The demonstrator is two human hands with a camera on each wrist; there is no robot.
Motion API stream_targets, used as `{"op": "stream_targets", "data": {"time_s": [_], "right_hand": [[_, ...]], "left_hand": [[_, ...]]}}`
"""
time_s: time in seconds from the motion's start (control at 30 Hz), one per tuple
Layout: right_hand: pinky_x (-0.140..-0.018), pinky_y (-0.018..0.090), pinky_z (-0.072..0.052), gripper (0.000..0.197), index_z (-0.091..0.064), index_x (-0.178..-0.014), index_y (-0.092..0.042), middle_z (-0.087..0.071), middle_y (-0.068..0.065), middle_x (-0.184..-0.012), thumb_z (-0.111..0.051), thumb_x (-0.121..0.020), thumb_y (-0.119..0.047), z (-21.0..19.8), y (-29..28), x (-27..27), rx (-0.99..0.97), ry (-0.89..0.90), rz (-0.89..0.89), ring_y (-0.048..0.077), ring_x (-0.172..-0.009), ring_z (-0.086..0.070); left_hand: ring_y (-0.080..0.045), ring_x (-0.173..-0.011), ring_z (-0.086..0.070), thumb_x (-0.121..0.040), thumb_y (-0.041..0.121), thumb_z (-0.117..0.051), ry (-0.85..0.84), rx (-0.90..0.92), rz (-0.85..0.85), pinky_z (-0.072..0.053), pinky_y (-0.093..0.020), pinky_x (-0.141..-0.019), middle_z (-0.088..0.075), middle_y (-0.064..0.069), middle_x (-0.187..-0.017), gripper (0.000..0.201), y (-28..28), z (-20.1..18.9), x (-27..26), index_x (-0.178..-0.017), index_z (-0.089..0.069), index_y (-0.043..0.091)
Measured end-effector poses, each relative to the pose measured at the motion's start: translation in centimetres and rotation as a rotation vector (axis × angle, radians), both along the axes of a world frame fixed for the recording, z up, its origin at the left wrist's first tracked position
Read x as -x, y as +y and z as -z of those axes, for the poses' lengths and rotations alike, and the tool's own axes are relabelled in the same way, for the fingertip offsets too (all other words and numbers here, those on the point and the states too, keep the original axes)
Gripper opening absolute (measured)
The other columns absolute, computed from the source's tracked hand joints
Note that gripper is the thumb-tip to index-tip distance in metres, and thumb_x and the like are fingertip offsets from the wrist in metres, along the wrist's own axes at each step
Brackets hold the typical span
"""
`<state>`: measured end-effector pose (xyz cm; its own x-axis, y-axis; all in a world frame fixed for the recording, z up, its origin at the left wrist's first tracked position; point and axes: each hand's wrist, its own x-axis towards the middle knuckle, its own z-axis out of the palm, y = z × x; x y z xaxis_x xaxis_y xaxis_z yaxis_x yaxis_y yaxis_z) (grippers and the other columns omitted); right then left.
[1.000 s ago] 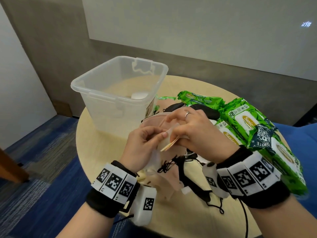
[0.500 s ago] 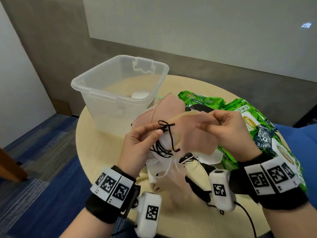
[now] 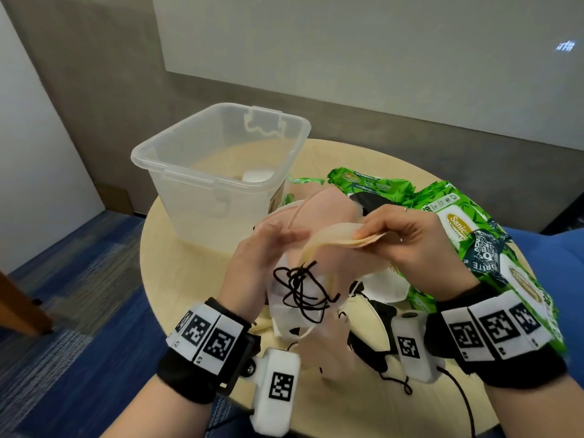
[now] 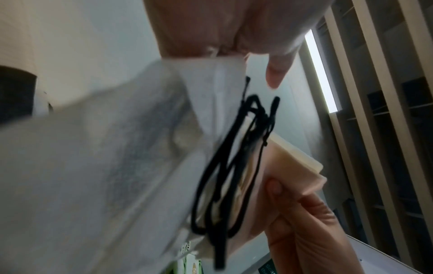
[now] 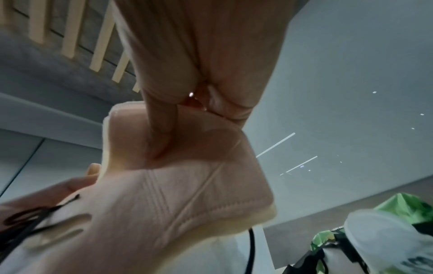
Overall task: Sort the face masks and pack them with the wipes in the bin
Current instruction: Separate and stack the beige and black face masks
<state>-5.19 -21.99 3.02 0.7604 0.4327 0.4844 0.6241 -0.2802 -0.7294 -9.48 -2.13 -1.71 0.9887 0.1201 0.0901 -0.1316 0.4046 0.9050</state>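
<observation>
I hold a bundle of face masks above the round table (image 3: 177,248). My right hand (image 3: 368,233) pinches the right end of the cream and pink masks (image 3: 341,260), seen close in the right wrist view as a pink mask (image 5: 187,185) under my fingers (image 5: 161,120). My left hand (image 3: 286,238) grips the bundle's left end, where white masks (image 3: 284,317) hang down with tangled black ear loops (image 3: 300,292). The left wrist view shows the white mask (image 4: 117,148), black loops (image 4: 234,166) and pink masks (image 4: 297,166). The clear bin (image 3: 177,165) stands behind, to the left.
Green wipes packs (image 3: 458,226) lie along the table's right side, one more (image 3: 369,181) behind the masks. Black masks (image 3: 366,349) and pink ones lie on the table under my hands. A small white object (image 3: 256,175) sits in the bin. Blue carpet lies left.
Both hands lifted the mask bundle off the table. The right hand has since come a little nearer the left, and the black loops now hang lower.
</observation>
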Motion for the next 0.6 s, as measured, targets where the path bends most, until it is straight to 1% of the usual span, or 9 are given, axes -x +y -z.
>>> {"op": "stream_targets", "data": {"time_s": [0.03, 0.13, 0.2, 0.27, 0.4, 0.43, 0.5, 0.53, 0.6], "right_hand": [[-0.069, 0.015, -0.045, 0.01, -0.073, -0.072, -0.021, -0.067, -0.004, -0.073, -0.069, -0.063, -0.018, 0.0, 0.1, 0.1, 0.03, -0.031, -0.019, 0.007, -0.073, -0.061], [-0.066, 0.019, -0.047, 0.019, -0.073, -0.076, -0.013, -0.066, 0.0, -0.073, -0.067, -0.064, 0.0, 0.1, 0.5, 0.1, 0.103, -0.125, -0.031, 0.01, -0.07, -0.061], [-0.063, 0.022, -0.047, 0.018, -0.073, -0.076, -0.011, -0.066, 0.002, -0.074, -0.07, -0.064, 0.002, 0.2, 0.6, 0.1, 0.139, -0.174, -0.044, 0.01, -0.069, -0.06], [-0.063, 0.02, -0.045, 0.02, -0.073, -0.074, -0.01, -0.064, 0.0, -0.076, -0.071, -0.062, 0.006, 0.4, 0.6, 0.1, 0.182, -0.206, -0.055, 0.008, -0.07, -0.058], [-0.077, 0.009, -0.037, 0.014, -0.074, -0.071, -0.016, -0.057, 0.0, -0.102, -0.068, -0.063, -0.005, 0.0, 0.0, 0.0, 0.355, -0.187, -0.092, 0.007, -0.087, -0.053], [-0.084, 0.01, -0.034, 0.013, -0.074, -0.07, -0.02, -0.055, -0.001, -0.111, -0.068, -0.063, -0.01, -0.2, -0.1, 0.1, 0.434, -0.194, -0.101, 0.01, -0.097, -0.05], [-0.089, 0.027, -0.033, 0.01, -0.072, -0.067, -0.027, -0.054, -0.004, -0.12, -0.069, -0.061, -0.019, -0.5, 0.2, 0.3, 0.599, -0.301, -0.09, 0.018, -0.11, -0.045], [-0.083, 0.035, -0.035, 0.009, -0.07, -0.066, -0.029, -0.057, -0.003, -0.12, -0.069, -0.061, -0.021, -0.4, 0.7, 0.4, 0.66, -0.369, -0.084, 0.02, -0.11, -0.046], [-0.076, 0.035, -0.037, 0.008, -0.069, -0.069, -0.026, -0.063, -0.001, -0.109, -0.065, -0.066, -0.02, -0.2, 1.9, 0.3, 0.718, -0.42, -0.104, 0.021, -0.105, -0.051]], "left_hand": [[-0.025, -0.098, -0.066, -0.08, 0.032, -0.054, -0.007, -0.044, 0.004, -0.05, -0.039, -0.09, -0.073, -0.009, -0.095, 0.028, -0.1, -0.1, 0.1, -0.083, -0.077, 0.016], [-0.014, -0.09, -0.067, -0.075, 0.022, -0.07, -0.048, -0.108, 0.046, -0.051, -0.023, -0.08, -0.074, -0.002, -0.088, 0.011, -0.7, -0.5, 0.4, -0.078, -0.076, 0.013], [-0.011, -0.081, -0.066, -0.074, 0.015, -0.067, -0.048, -0.153, 0.031, -0.05, -0.018, -0.073, -0.072, -0.006, -0.084, 0.014, -0.8, -0.3, 0.3, -0.08, -0.072, 0.003], [-0.012, -0.073, -0.064, -0.078, 0.006, -0.066, -0.018, -0.182, 0.015, -0.051, -0.018, -0.067, -0.069, -0.012, -0.08, 0.011, -0.8, -0.2, 0.3, -0.082, -0.07, -0.003], [-0.01, -0.067, -0.063, -0.082, 0.009, -0.066, -0.011, -0.309, -0.073, -0.051, -0.018, -0.063, -0.07, -0.007, -0.074, 0.01, -0.4, 0.1, 0.1, -0.079, -0.072, 0.002], [-0.009, -0.069, -0.063, -0.081, 0.013, -0.067, -0.021, -0.384, -0.111, -0.051, -0.018, -0.065, -0.071, -0.003, -0.074, 0.009, -0.2, 0.2, 0.0, -0.078, -0.073, 0.007], [-0.007, -0.073, -0.065, -0.08, 0.017, -0.07, -0.044, -0.5, -0.17, -0.052, -0.02, -0.069, -0.073, 0.004, -0.077, 0.005, -0.1, 0.5, -0.2, -0.076, -0.074, 0.018], [-0.008, -0.074, -0.065, -0.079, 0.018, -0.071, -0.063, -0.534, -0.18, -0.053, -0.021, -0.07, -0.073, 0.006, -0.078, 0.006, -0.2, 0.5, -0.2, -0.076, -0.074, 0.02], [-0.011, -0.074, -0.067, -0.079, 0.018, -0.072, -0.096, -0.581, -0.171, -0.053, -0.026, -0.071, -0.073, 0.005, -0.078, 0.005, -0.6, 0.5, -0.1, -0.076, -0.075, 0.02]]}}
